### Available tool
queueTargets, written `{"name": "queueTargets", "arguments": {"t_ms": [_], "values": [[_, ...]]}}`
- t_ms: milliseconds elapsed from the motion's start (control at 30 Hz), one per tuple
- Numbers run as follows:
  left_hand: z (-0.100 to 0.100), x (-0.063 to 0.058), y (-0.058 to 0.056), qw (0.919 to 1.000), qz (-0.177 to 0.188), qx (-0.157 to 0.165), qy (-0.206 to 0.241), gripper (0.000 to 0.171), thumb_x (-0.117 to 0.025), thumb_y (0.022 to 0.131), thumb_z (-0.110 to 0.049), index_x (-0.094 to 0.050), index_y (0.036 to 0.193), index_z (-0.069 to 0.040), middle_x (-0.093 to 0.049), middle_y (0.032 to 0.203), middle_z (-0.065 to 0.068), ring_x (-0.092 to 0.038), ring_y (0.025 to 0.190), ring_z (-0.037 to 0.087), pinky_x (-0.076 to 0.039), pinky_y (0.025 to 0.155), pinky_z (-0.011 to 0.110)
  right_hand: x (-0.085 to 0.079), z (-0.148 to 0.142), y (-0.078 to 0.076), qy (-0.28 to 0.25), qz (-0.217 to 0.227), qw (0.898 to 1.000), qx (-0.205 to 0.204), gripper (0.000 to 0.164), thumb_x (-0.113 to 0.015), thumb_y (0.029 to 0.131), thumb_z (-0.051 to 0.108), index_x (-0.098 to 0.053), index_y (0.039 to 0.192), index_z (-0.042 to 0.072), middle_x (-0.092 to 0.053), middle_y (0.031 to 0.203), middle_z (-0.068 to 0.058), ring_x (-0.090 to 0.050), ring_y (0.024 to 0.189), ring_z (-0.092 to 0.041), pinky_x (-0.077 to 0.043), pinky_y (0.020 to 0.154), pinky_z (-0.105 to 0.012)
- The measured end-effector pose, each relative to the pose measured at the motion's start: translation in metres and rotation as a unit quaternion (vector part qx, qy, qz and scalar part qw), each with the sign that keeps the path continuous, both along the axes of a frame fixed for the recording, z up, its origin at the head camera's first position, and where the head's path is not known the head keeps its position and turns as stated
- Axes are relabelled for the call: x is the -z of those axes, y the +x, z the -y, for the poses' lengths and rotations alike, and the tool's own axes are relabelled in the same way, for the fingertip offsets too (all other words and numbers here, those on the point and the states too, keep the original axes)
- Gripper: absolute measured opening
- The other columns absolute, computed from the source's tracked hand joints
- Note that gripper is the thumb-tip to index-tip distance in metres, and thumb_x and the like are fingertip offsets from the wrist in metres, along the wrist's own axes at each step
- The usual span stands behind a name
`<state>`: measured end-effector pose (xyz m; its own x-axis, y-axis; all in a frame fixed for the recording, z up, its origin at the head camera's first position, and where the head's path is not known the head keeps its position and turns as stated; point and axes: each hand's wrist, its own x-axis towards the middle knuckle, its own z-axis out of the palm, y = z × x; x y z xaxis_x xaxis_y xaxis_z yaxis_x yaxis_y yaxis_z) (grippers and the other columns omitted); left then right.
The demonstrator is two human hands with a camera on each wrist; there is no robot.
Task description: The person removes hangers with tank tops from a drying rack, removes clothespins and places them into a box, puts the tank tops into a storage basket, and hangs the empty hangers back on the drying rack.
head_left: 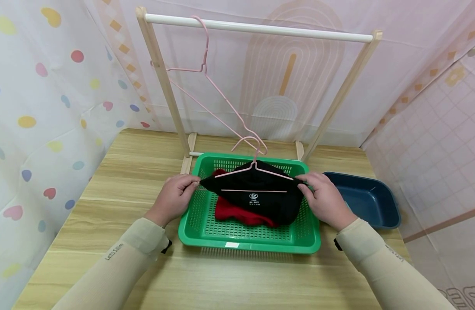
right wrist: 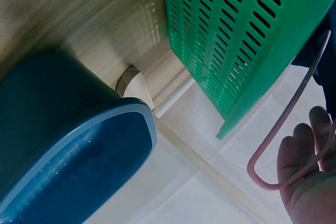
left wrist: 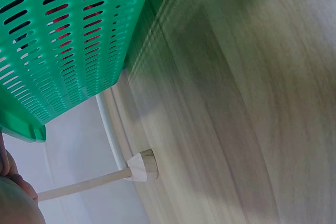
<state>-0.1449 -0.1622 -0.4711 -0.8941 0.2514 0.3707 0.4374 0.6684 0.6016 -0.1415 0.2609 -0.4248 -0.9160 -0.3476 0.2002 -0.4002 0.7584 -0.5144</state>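
Note:
A black shirt (head_left: 276, 206) with a white print inside its neck lies bunched in and over the green basket (head_left: 249, 246). A pink hanger (head_left: 274, 173) sits in its neck opening, hook upward, with its ends hidden from the head view. My left hand (head_left: 176, 196) pinches the black cloth at the left end of the stretched neck. At the opposite end, my right hand (head_left: 324, 198) grips the cloth between thumb and fingers. A pink hanger corner lies across the right fingers (right wrist: 304, 142) in the right wrist view. Beneath the shirt is a red garment (head_left: 237, 214).
Behind the basket stands a rack with a white rod (head_left: 260, 29) and wooden posts. Another pink hanger (head_left: 226, 101) hangs from the rod's left part. A dark blue basin (head_left: 377, 202) stands to the basket's right on the wooden table (head_left: 117, 185).

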Motion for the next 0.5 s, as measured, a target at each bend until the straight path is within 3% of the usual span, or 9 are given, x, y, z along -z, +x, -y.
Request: {"name": "queueTargets", "arguments": {"t_ms": [500], "values": [[-0.0001,-0.0011,0.0002,1.0000,-0.004,0.000,0.001,0.020,-0.059,0.107,-0.010,-0.078,0.110,-0.007,-0.079,0.107,0.010,-0.072,0.102,0.031,-0.050,0.099,0.057,0.0021,0.0005,-0.0008,0.008,-0.010,1.000,0.003,0.028,-0.059,0.108,0.016,-0.070,0.131,0.004,-0.070,0.130,-0.016,-0.058,0.129,-0.039,-0.049,0.108,-0.059]]}}
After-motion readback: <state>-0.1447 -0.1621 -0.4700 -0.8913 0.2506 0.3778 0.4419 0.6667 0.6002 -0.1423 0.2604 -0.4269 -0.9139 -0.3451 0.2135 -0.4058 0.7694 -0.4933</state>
